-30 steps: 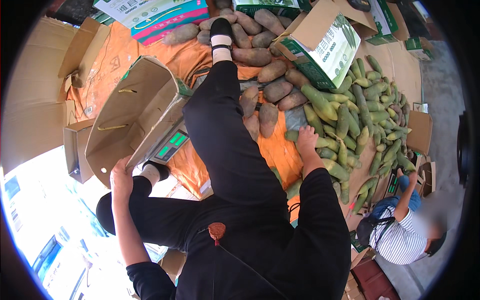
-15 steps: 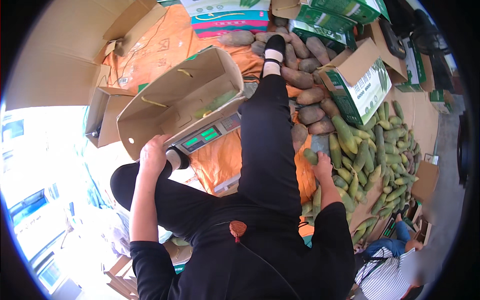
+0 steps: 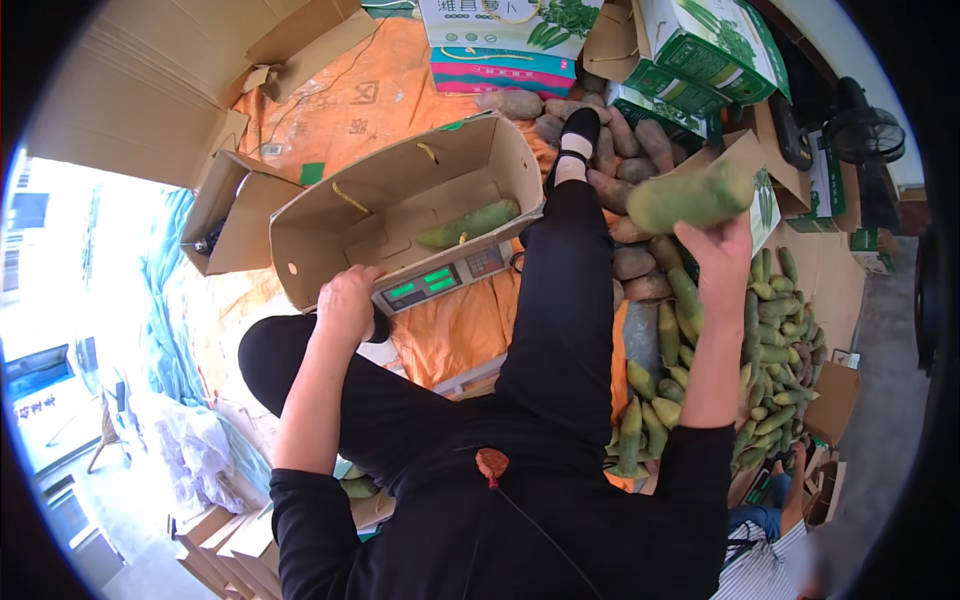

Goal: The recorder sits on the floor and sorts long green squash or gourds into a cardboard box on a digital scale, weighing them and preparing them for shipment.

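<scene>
My right hand [image 3: 722,258] is closed around the lower end of a thick green radish [image 3: 690,197], raised above the produce and slightly blurred. At the near left corner of an open cardboard box [image 3: 365,225], my left hand [image 3: 348,300] grips the edge with its fingers. Inside that box lies one green radish [image 3: 470,224], near its right end. Underneath the box is a digital scale [image 3: 432,283] with lit green displays, its front panel showing along the near side.
A heap of green radishes [image 3: 785,360] spreads to my right. Beyond my foot lie several dull reddish-brown root vegetables [image 3: 632,263]. Printed green-and-white boxes [image 3: 712,50] stand at the far right, a fan [image 3: 868,135] beside them. Another person's striped shirt [image 3: 755,570] shows at lower right.
My right hand has lifted the green radish from beside the heap, up and away from me. My left hand stays on the box edge. The view has shifted, revealing more of the box's inside.
</scene>
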The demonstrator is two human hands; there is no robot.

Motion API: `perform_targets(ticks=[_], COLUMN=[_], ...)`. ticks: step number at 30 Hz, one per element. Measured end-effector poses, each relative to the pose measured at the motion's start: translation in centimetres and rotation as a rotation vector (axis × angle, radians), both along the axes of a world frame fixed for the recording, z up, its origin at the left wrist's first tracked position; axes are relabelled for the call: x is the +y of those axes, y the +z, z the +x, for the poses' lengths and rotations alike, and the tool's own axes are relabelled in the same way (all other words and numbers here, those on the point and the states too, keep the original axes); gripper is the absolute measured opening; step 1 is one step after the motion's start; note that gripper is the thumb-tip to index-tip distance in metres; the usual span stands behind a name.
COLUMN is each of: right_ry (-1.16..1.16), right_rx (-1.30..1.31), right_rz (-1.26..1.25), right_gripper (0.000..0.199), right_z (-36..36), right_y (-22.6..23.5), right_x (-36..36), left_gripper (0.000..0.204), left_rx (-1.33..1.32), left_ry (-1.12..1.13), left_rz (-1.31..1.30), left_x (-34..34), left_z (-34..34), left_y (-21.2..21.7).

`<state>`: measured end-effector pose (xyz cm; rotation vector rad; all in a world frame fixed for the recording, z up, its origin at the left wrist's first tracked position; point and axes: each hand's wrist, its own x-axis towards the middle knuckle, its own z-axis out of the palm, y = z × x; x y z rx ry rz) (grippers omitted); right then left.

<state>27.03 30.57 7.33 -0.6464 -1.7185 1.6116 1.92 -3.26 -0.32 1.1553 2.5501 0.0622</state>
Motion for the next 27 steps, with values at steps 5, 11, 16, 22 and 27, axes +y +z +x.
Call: perform_targets(ticks=[5,11,16,22,27], right_ry=[0.363,0.644,0.818,0.933,1.003], right_rx=[0.083,-0.151,-0.489,-0.688,-0.659], right_rz=[0.118,0.35,0.741,0.9,0.7], right_gripper=[0.063,0.058,0.056,0.046,0.047], right_z=[-10.0,-20.4,-25.4,-27.7,-26.4], right_y=[4.0,-2.0,-8.3,-13.3,-9.5], right_x=[-3.6,-9.6,-14.6,-18.7,-16.5], left_gripper=[0.038,0.032,0.039,0.033,0.033], left_rx=[-0.007,-0.011,-0.012,-0.017,0.005], left_ry=[-0.006,-0.014,-0.015,-0.03,-0.066], left_rz=[-0.023,-0.098,-0.081,-0.064,-0.118], left_x=[-0.1,-0.2,0.3,0.6,0.5], left_z=[-0.2,0.0,-0.1,-0.2,-0.5], left_y=[-0.4,0.1,-0.2,-0.3,-0.3])
